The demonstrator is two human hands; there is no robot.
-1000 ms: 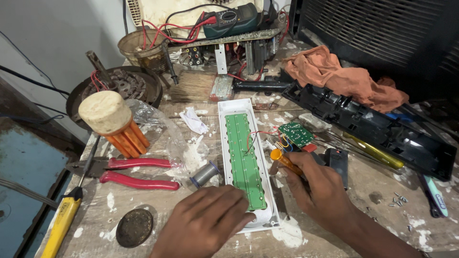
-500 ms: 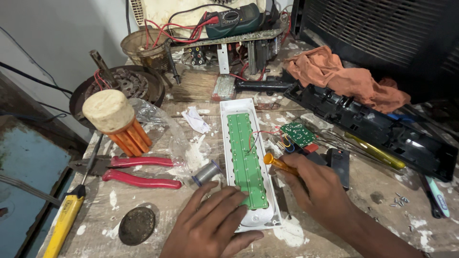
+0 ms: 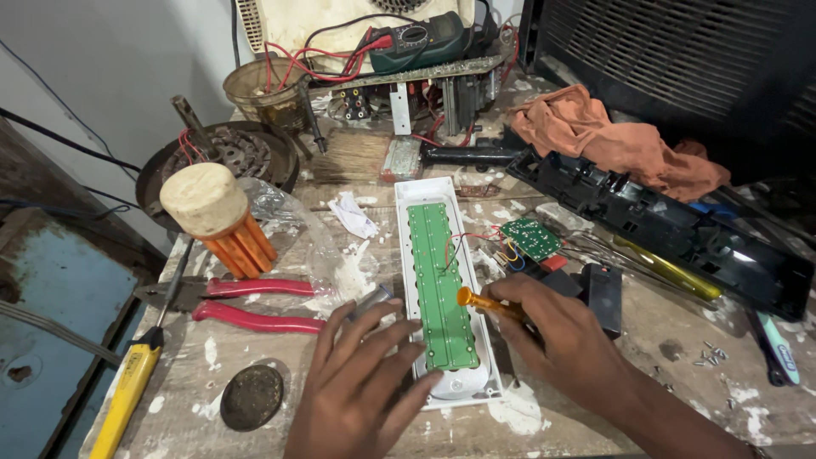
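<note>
1. The right hand [image 3: 571, 340] gripped an orange-handled screwdriver [image 3: 484, 301], its butt end over the green circuit board [image 3: 439, 285]. Half a second before, that handle sat a touch farther right; it had crept inward over the board.
2. The left hand [image 3: 361, 391] lay spread, fingers loose, holding nothing, pressing the near left edge of the white housing [image 3: 416, 191]. It had barely shifted, so the housing was being steadied for work on the board.
3. The housing lay lengthwise at mid-bench, the board seated inside it.
4. The screwdriver's tip was hidden under the right hand. The housing's near end was partly covered. A small grey cylinder [image 3: 371, 299] beside the left fingers was hard to make out.
5. Red pliers [image 3: 255, 319] lay left, untouched.
</note>
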